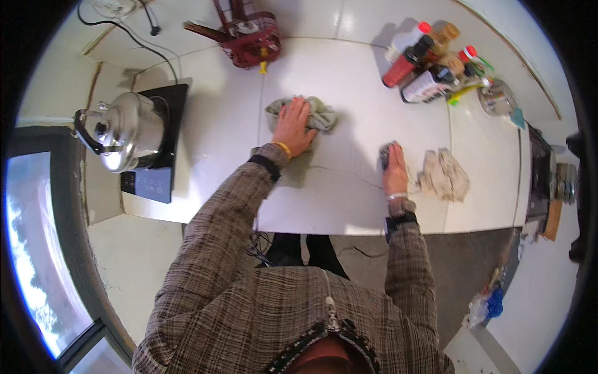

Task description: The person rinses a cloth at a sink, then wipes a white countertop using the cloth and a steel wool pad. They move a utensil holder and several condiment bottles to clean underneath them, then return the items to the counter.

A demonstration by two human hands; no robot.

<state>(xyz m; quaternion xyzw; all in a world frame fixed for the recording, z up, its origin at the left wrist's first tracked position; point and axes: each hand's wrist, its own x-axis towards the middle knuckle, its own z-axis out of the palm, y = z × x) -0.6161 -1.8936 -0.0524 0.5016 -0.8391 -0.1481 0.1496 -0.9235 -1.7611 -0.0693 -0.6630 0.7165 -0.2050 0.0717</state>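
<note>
My left hand [293,127] lies palm down on a crumpled grey-green cloth [323,117] on the white tiled countertop [345,154]. Its fingers point away from me and press the cloth flat; I cannot tell whether they grip it. My right hand [395,174] rests on its side nearer the counter's front edge, with a dark, mesh-like pad [385,156] at its fingers, partly hidden by them. Just right of that hand lies a crumpled beige cloth [444,176]. A thin line on the counter runs between my two hands.
A metal pressure cooker [133,132] stands on a black induction cooktop [156,187] at the left. A dark red plastic basket [252,44] with utensils is at the back. Several sauce bottles [427,84] and a metal container [497,97] stand at the back right.
</note>
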